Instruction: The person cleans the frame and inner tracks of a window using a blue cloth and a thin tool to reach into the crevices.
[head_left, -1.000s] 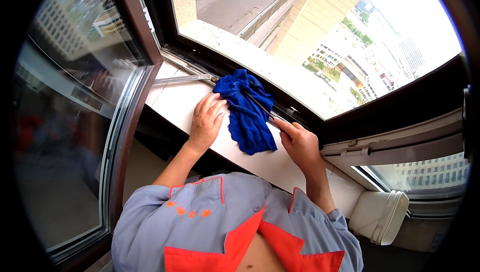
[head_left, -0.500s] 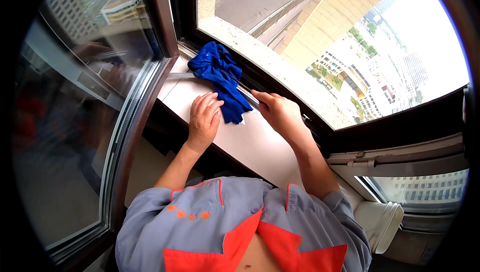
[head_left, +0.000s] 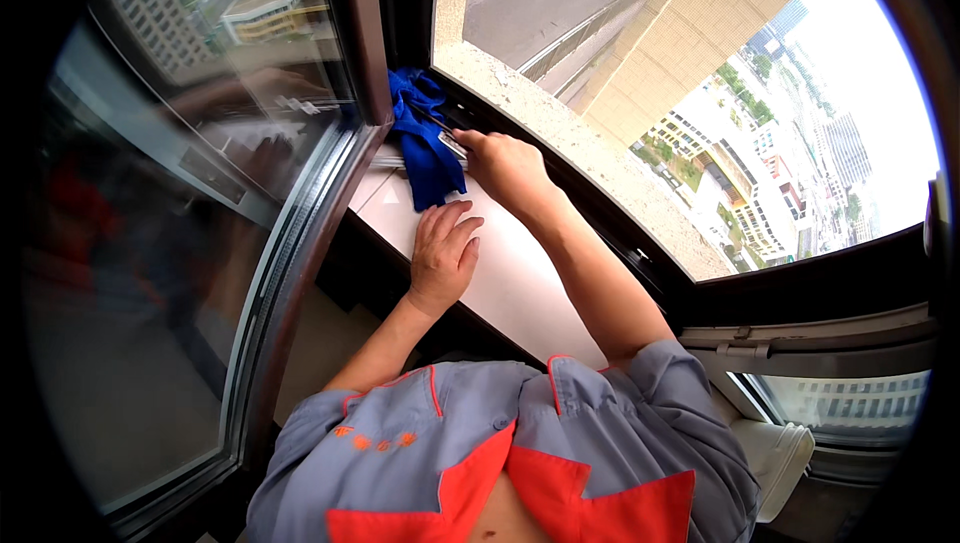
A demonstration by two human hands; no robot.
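Note:
A crumpled blue cloth (head_left: 428,158) lies over the frame track in the corner of the open window, one end hanging onto the white sill. My right hand (head_left: 508,171) is closed around a thin dark rod-like tool (head_left: 432,120), whose tip reaches into the cloth; its handle is hidden in my fist, so I cannot tell its exact kind. My left hand (head_left: 441,255) rests on the white windowsill (head_left: 510,288), fingers loosely stretched, with the fingertips just below the cloth's hanging end. It holds nothing.
A glass window sash (head_left: 190,243) with a brown frame stands swung inward on my left. The window opening (head_left: 640,123) ahead gives onto an outer stone ledge (head_left: 560,113) and a long drop to buildings. At the right are another window (head_left: 850,403) and a white container (head_left: 780,458).
My right hand has moved forward and left with the tool, and the cloth has shifted deeper into the corner by the sash. The left hand stays on the sill, now beyond the cloth's end.

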